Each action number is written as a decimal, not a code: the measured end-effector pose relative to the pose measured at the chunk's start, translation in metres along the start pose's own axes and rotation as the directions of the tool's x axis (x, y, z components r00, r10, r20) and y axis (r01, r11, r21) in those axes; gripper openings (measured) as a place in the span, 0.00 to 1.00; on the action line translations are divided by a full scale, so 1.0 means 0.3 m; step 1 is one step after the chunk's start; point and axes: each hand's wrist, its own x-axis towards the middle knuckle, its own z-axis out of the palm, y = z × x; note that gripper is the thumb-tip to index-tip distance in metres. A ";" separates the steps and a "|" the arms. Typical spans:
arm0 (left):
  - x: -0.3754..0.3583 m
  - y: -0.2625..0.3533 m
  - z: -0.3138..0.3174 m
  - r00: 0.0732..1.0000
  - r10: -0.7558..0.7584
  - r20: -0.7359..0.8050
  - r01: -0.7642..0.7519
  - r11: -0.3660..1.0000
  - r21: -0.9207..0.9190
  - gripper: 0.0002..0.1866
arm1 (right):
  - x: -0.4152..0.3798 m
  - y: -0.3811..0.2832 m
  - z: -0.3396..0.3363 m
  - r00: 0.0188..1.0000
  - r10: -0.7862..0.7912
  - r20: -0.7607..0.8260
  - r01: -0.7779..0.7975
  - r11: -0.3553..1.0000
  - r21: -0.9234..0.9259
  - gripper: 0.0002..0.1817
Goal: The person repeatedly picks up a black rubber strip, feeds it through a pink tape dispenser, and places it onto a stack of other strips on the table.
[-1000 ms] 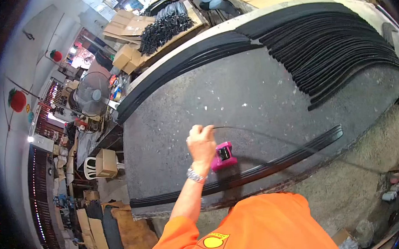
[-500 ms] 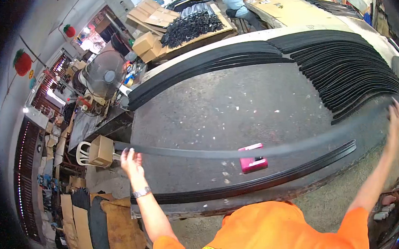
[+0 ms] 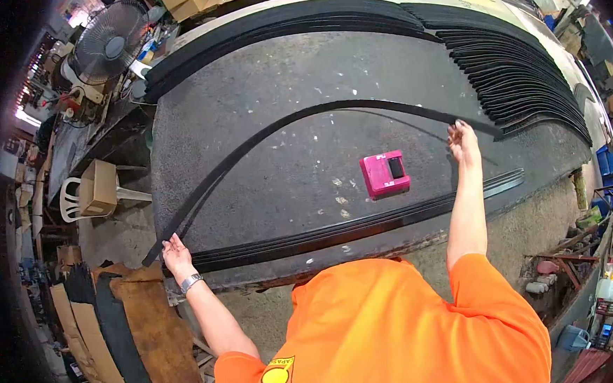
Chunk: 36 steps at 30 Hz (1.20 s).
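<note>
one head-worn view — looks steeply down, close over the worktable [image 3: 257,75] — wide fisheye.

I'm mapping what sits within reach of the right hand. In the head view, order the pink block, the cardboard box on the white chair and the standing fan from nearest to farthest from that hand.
From the right hand:
1. Pink block, on the table just to the hand's left.
2. Cardboard box, off the table's left edge, on the white chair.
3. Standing fan, far upper left, beyond the table.

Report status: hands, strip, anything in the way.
Left hand and right hand each grip an end of the long black strip, arched over the table. Pink box lies beneath.
</note>
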 end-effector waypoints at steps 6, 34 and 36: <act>0.109 0.080 -0.007 0.979 -0.191 -0.075 0.205 0.887 0.414 0.21 | -0.063 0.090 -0.091 0.988 0.132 -0.082 -0.149 0.957 -0.250 0.18; -0.437 -0.297 0.249 0.887 -0.365 0.284 -0.458 -0.783 0.422 0.58 | -0.398 0.216 -0.021 0.851 -0.410 0.328 0.182 -0.356 -0.917 0.28; -0.423 -0.295 0.253 0.893 -0.371 0.256 -0.448 -0.785 0.427 0.59 | -0.405 0.203 -0.020 0.870 -0.384 0.308 0.192 -0.312 -0.931 0.29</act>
